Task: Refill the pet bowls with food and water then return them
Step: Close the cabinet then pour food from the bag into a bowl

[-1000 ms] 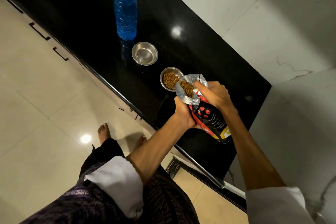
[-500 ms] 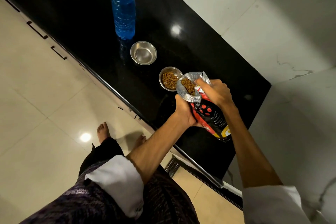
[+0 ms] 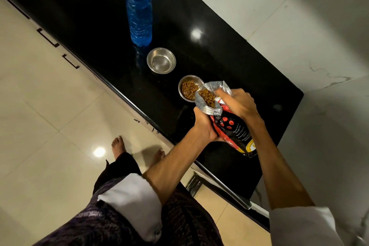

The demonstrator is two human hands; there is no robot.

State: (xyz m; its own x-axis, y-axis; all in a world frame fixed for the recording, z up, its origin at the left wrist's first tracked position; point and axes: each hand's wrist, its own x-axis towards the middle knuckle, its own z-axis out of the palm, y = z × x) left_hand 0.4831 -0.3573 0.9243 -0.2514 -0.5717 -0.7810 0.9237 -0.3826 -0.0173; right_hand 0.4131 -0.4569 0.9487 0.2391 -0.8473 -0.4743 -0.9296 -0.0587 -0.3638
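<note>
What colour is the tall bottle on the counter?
Blue, a see-through crinkled plastic bottle; the head view shows it.

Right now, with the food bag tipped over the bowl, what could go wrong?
The food bag has a wide mouth, wider than the small bowl with kibble, so pieces may spill onto the black counter. The blue bottle stands close to the empty bowl; a careless reach could topple it.

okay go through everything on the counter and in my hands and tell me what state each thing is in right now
Food bag: open at the top, tilted toward the near bowl, kibble showing in its mouth.
Near bowl: upright, holding kibble.
Far bowl: upright, no kibble in it; water cannot be told.
Blue bottle: standing upright, cap out of view.
Left hand: grips the bag's lower side.
Right hand: holds the bag near its mouth.
</note>
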